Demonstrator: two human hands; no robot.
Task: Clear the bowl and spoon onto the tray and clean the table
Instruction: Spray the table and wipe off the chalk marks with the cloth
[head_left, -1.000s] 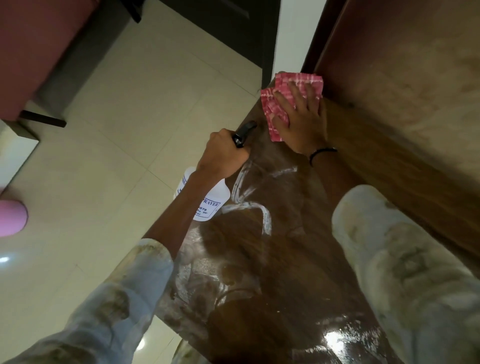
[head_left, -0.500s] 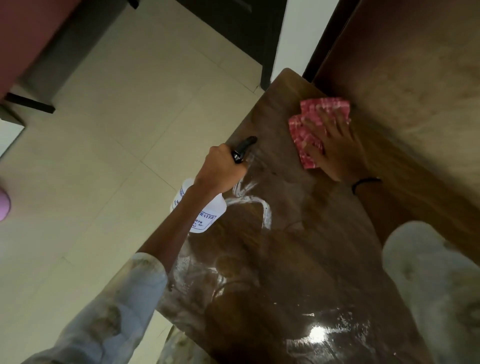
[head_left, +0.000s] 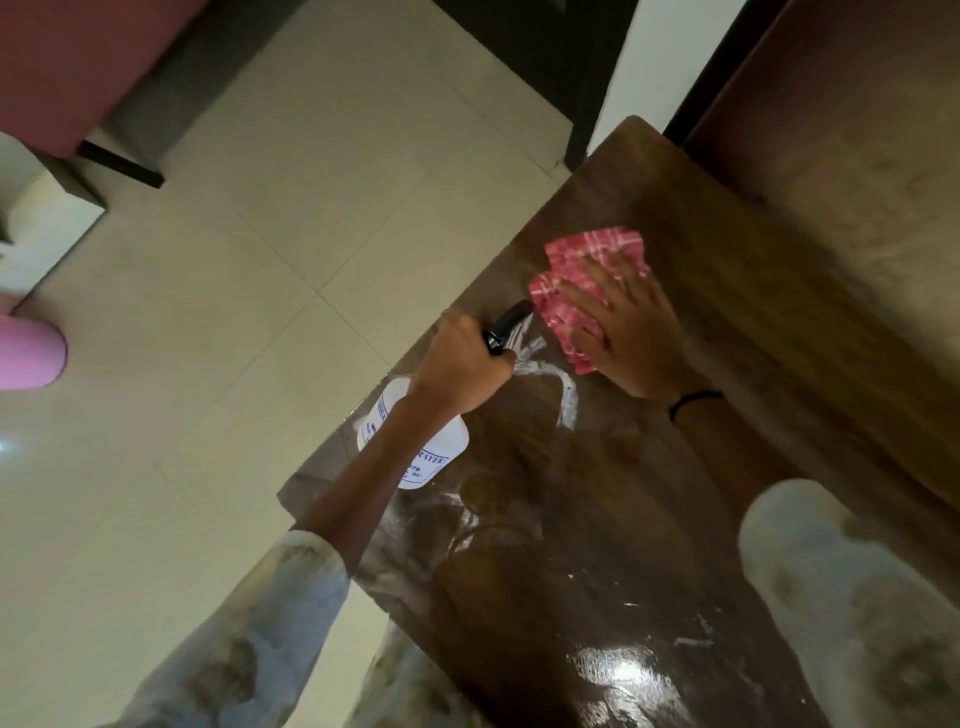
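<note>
A dark glossy wooden table (head_left: 597, 545) fills the lower right, streaked with white wet smears. My right hand (head_left: 631, 332) lies flat, fingers spread, pressing a red-and-white checked cloth (head_left: 576, 280) onto the tabletop near its far corner. My left hand (head_left: 462, 364) grips the black trigger head of a white spray bottle (head_left: 431, 447), which hangs at the table's left edge. Its black nozzle points toward the cloth. Neither the bowl, the spoon nor the tray shows in the head view.
Beige floor tiles (head_left: 260, 312) lie left of the table. A dark red seat (head_left: 78, 67) stands at the upper left, a pink object (head_left: 31, 353) at the left edge. A brown wall panel (head_left: 857, 156) borders the table's right side.
My right hand has slid the cloth from the table's far corner back toward me and toward the spray nozzle. My left hand has kept its grip on the bottle.
</note>
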